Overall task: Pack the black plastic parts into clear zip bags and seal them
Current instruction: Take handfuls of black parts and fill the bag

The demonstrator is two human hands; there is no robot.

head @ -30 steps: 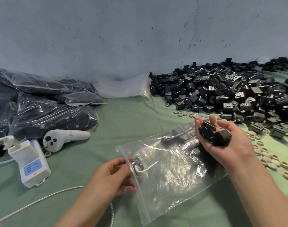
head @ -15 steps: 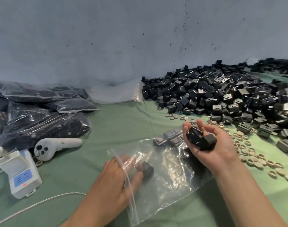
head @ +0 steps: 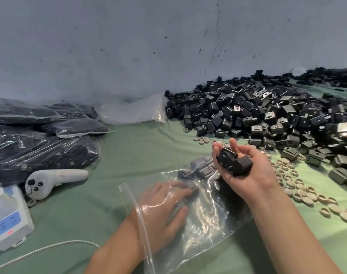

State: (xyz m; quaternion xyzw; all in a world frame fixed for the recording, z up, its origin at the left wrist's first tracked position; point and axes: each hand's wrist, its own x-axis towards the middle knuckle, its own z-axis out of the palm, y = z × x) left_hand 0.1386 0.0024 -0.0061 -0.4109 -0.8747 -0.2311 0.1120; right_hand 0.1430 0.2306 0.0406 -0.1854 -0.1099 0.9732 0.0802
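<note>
Black plastic parts [head: 235, 164] cupped in curled right hand [head: 254, 179] just above clear zip bag [head: 212, 224]; left hand [head: 158, 210] flat inside that bag, fingers straight.

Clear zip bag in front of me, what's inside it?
The left hand reaches in, fingertips touching one black part; several more parts lie at the far end. The right hand, gripping loose parts, covers the rest.

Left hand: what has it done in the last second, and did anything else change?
The left hand let go of the mouth of the bag and slid inside, pushing a part deeper. The right hand still holds its parts, palm up, above the bag.
</note>
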